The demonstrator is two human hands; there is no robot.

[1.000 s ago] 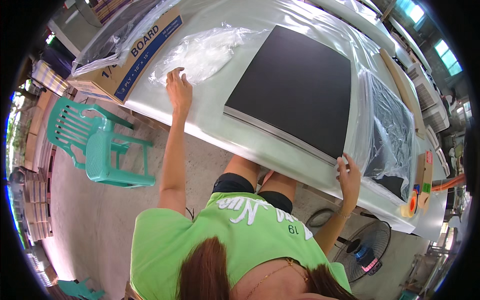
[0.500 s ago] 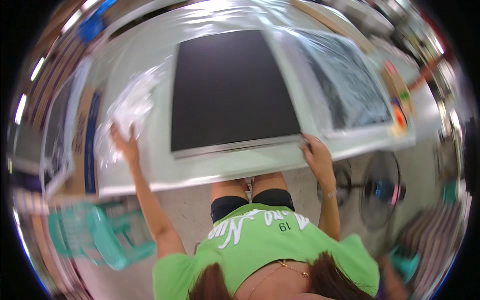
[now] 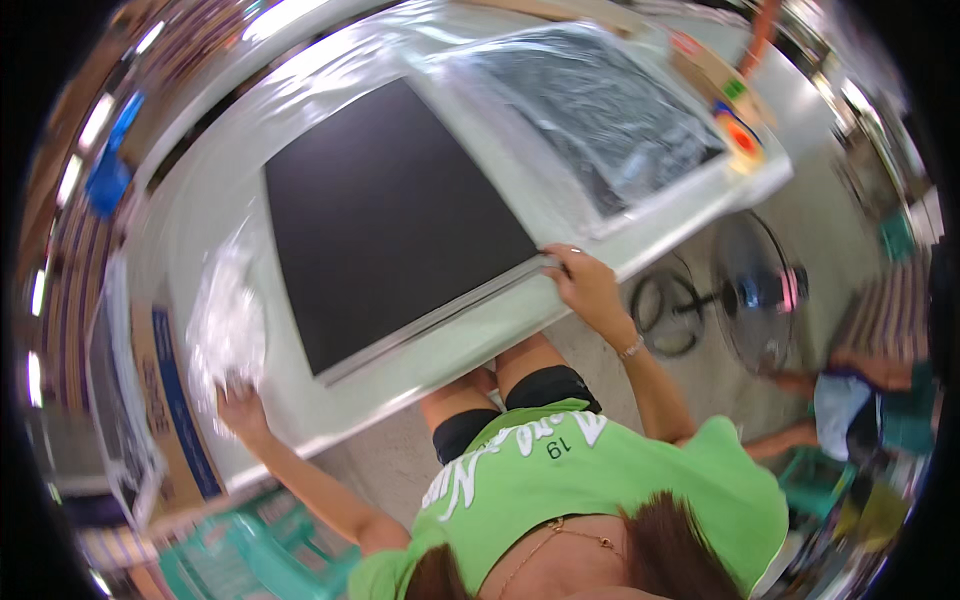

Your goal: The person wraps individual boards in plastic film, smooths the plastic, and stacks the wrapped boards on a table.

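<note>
pale, shiny sheeting covers the table (image 3: 430, 360), its near edge slanting up from left to right, with a green plastic chair (image 3: 245, 550) below its left end and an electric fan (image 3: 755, 292) past its right. a stack of black boards (image 3: 395, 225) lies flat in the middle, skewed: its near edge runs parallel to the table's, and its sides lean away toward the upper left. with the lens bending things, i cannot tell which side is longer.

the right hand (image 3: 588, 285) is the nearer one, its bent fingers touching the stack's near right corner, so the whole stack lies to their left and beyond. thumb and forefinger are close together there; whether they grip the boards or only rest on them, i cannot tell.

the left hand (image 3: 242, 412) is apart from the stack, beyond its near left corner. its fingers are slightly curled at the near end of a clear plastic film (image 3: 228, 320), whose long axis runs away from them, up the view. blur hides whether any film is pinched. a cardboard box (image 3: 175, 410) stands just left of it.
</note>
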